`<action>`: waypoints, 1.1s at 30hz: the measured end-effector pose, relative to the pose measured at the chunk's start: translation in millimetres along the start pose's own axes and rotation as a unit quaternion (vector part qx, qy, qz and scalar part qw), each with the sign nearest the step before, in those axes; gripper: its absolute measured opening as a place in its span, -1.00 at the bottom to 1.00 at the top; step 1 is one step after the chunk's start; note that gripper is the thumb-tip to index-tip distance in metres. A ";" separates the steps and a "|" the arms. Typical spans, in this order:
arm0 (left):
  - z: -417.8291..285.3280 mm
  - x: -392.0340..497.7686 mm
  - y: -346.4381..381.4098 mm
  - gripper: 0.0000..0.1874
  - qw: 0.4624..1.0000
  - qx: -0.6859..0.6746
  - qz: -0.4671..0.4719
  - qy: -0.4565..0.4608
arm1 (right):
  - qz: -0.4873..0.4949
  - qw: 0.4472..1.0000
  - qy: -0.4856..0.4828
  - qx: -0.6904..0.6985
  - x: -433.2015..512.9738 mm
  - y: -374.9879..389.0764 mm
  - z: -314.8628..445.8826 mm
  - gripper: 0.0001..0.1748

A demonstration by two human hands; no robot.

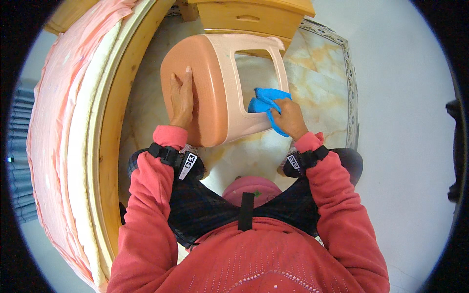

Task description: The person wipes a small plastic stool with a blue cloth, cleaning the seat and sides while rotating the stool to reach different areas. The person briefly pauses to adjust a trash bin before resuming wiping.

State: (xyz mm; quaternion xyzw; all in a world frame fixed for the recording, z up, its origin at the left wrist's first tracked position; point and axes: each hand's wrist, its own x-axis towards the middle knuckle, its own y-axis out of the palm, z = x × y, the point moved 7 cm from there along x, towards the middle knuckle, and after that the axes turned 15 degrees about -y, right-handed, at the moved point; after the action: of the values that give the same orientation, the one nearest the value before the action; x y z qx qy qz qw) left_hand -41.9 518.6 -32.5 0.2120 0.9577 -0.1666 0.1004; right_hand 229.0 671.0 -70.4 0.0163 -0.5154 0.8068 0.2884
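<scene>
A plastic stool lies on its side in front of me, its orange-brown seat point(205, 88) facing left and its pale pink leg frame point(229, 73) pointing right. My left hand point(182, 99) rests on the seat, thumb apart from the fingers; some fingers are hidden from view. In my right hand point(289, 117) is a bunched blue cloth point(265, 100). It touches the frame at the lower right corner of the side opening, and part of the cloth hangs below the hand.
A bed with a wooden side rail point(124, 106) and pink bedding point(58, 128) runs along the left. Beyond the stool stands a wooden drawer cabinet point(249, 22). A white wall point(399, 128) rises at right. Under me is a pink seat point(253, 188) on the marble-patterned floor point(318, 80).
</scene>
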 end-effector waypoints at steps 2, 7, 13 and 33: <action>0.2 -2.6 1.4 -0.09 0.999 -0.022 0.023 0.013 | -0.021 0.999 0.008 0.042 6.2 -5.3 10.9 -0.73; -9.3 -10.2 9.6 -0.05 0.998 0.027 0.057 0.028 | -0.087 0.967 0.085 0.224 21.5 -22.1 42.9 -0.74; -11.6 -15.9 16.9 0.04 0.994 0.018 0.092 0.050 | -0.156 0.923 0.093 0.338 26.1 -35.2 61.7 -0.71; -26.1 -27.5 26.4 -0.02 0.969 0.157 0.067 0.178 | -0.143 0.954 0.064 0.255 17.3 -34.5 80.2 -0.58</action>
State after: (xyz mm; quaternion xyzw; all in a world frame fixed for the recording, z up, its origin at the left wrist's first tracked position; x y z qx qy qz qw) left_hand -9.1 540.4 -8.4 0.3150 0.9057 -0.2673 -0.0954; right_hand 209.4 621.8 1.1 0.1112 -0.2649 0.8613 0.4191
